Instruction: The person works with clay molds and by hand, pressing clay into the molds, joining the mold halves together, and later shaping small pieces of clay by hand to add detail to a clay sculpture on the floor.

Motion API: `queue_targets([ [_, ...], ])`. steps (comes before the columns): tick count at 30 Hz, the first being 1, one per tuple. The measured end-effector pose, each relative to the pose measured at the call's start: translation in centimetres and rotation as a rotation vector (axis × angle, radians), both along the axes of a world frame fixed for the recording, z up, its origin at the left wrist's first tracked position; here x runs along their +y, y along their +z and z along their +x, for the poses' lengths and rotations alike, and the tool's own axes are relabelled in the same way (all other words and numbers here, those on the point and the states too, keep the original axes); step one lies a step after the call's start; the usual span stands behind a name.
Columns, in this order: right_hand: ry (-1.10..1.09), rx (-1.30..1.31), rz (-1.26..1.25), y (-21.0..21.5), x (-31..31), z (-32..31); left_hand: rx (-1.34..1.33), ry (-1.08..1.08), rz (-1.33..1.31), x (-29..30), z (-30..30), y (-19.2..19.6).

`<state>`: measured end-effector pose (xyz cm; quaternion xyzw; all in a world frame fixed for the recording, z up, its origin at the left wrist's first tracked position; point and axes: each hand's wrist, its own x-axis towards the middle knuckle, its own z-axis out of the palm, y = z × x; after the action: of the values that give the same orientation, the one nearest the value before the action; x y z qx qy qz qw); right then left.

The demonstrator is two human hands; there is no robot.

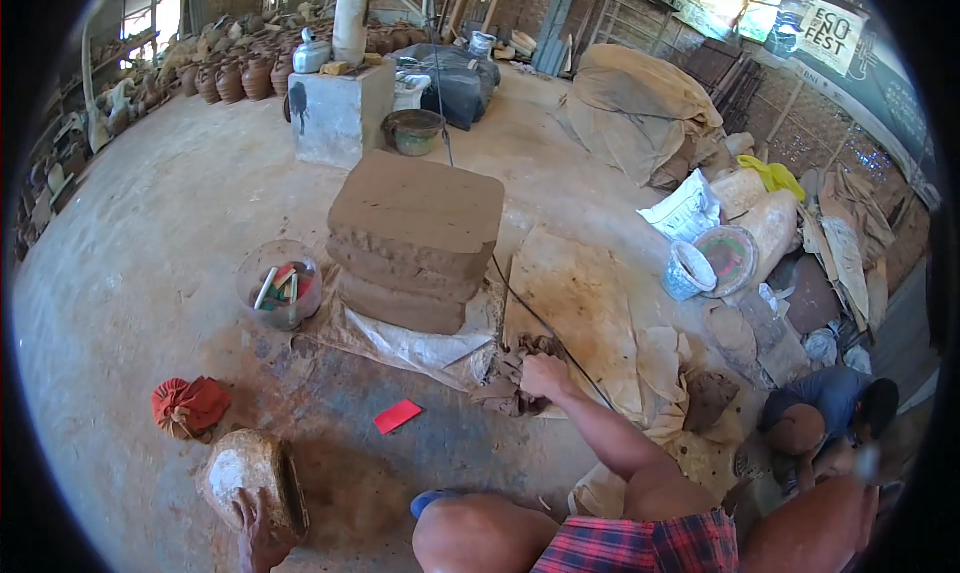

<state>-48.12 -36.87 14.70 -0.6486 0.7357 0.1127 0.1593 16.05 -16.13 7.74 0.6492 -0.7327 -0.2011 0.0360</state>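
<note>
Crumpled brown heap (pixel 505 397) beside the clay stack (pixel 415 208) is best gathered low by the right hand (pixel 545 376) (finger closure can't be told), pale rounded form (pixel 232 467) touched by parted fingers of the left hand (pixel 261 535).

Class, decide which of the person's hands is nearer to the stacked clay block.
Right. The right hand is just off the near right corner of the clay block, at crumpled brown material; the left hand is farther, toward the near left, against a rounded whitish-brown object.
</note>
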Motion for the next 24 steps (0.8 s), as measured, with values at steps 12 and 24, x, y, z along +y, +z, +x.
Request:
queue_targets([
  [12,0.217,-0.104,-0.215,7.3,-0.8,0.0,0.124,0.145,-0.100,-4.6,-1.6,5.9],
  [24,0.830,-0.819,-0.790,5.4,6.4,22.7,1.991,0.479,0.251,-15.1,-26.4,10.3],
])
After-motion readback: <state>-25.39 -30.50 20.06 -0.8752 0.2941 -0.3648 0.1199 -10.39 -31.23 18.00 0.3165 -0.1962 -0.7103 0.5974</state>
